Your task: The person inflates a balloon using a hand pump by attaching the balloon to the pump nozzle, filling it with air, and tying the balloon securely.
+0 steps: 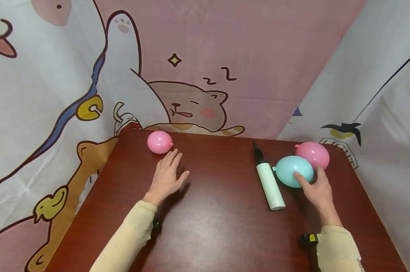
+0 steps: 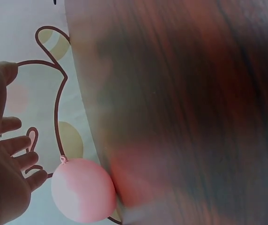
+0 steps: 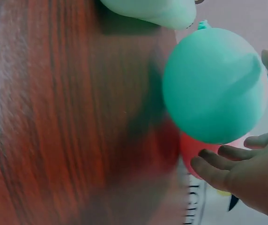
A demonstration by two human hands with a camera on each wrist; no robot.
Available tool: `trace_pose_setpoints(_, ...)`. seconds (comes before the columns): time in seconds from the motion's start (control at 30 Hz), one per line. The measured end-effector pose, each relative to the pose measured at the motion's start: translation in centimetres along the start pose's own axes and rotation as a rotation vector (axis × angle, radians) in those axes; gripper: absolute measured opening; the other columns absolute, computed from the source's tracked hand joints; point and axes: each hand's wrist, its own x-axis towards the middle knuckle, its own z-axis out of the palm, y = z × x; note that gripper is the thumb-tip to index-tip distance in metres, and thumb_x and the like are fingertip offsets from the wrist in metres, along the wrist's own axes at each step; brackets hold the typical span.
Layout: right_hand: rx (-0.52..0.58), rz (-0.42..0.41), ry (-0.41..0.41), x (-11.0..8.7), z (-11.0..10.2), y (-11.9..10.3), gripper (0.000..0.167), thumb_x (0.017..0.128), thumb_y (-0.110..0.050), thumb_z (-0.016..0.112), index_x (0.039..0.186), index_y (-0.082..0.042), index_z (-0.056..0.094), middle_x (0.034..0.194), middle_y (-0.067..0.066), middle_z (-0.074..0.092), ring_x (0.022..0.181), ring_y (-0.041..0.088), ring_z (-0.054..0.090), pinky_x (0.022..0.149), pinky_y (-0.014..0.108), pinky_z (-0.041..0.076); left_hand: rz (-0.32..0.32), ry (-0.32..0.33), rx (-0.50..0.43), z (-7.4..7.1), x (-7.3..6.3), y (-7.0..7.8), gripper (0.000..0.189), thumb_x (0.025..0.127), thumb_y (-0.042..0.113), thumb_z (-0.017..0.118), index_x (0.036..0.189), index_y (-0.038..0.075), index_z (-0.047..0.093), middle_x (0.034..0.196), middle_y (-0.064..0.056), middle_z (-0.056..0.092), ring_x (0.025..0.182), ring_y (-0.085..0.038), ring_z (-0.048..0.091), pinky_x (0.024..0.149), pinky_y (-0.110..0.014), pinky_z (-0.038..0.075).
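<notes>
My left hand (image 1: 165, 176) hovers above the table at the left, fingers extended and holding nothing. Just beyond its fingertips lies a small pink balloon (image 1: 159, 142), also in the left wrist view as a pale pink balloon (image 2: 84, 190). At the right, my right hand (image 1: 318, 190) is spread about a teal balloon (image 1: 293, 171), the thumb over its near side. In the right wrist view the fingers (image 3: 218, 164) stretch below the teal balloon (image 3: 213, 86); firm contact cannot be made out. Behind it sits another pink balloon (image 1: 313, 154), partly covered.
A white hand pump (image 1: 271, 186) with a black nozzle lies on the brown table (image 1: 205, 226), left of the teal balloon. Cartoon-printed cloth (image 1: 252, 68) hangs along the table's back and sides.
</notes>
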Motion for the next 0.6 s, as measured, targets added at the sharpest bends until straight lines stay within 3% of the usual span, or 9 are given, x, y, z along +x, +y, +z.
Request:
trace_pose_setpoints(0.13, -0.072, -0.111, 0.068, -0.3, -0.5, -1.0, 0.09, 0.099, -0.043, 0.065, 0.16, 0.004, 0.017, 0.15, 0.038, 0.034, 0.129, 0.055, 0.038, 0.102, 0.077, 0.035, 0.002, -0.027, 0.036, -0.2, 0.3, -0.1, 0.073, 0.097, 0.043, 0.064, 0.155, 0.004, 0.042, 0.164, -0.019, 0.033, 0.154, -0.037, 0.027, 0.122, -0.056, 0.025)
trace_pose_setpoints(0.3, -0.115, -0.237, 0.106, -0.7, -1.0, -2.3, 0.088, 0.098, -0.037, 0.068, 0.163, -0.004, 0.019, 0.156, 0.033, 0.032, 0.134, 0.054, 0.036, 0.102, 0.078, 0.034, 0.027, -0.01, 0.081, -0.4, 0.7, -0.2, 0.074, 0.097, 0.046, 0.062, 0.155, 0.005, 0.042, 0.165, -0.021, 0.031, 0.152, -0.041, 0.029, 0.12, -0.058, 0.027)
trace_pose_setpoints(0.47, -0.141, -0.332, 0.095, -1.1, -1.1, -3.3, 0.085, 0.097, -0.035, 0.069, 0.163, -0.005, 0.024, 0.163, 0.03, 0.026, 0.147, 0.053, 0.026, 0.109, 0.078, 0.026, 0.043, -0.008, 0.104, -0.7, 1.1, -0.3, 0.075, 0.097, 0.049, 0.06, 0.156, 0.006, 0.041, 0.166, -0.02, 0.029, 0.155, -0.038, 0.024, 0.121, -0.059, 0.025)
trace_pose_setpoints(0.6, -0.163, -0.437, 0.089, -1.0, -1.2, -4.0, 0.083, 0.096, -0.033, 0.07, 0.162, -0.005, 0.028, 0.165, 0.026, 0.026, 0.154, 0.046, 0.017, 0.122, 0.067, 0.013, 0.051, -0.006, 0.111, -1.2, 1.5, -0.2, 0.076, 0.097, 0.05, 0.058, 0.157, 0.007, 0.04, 0.167, -0.019, 0.027, 0.155, -0.037, 0.023, 0.121, -0.061, 0.025)
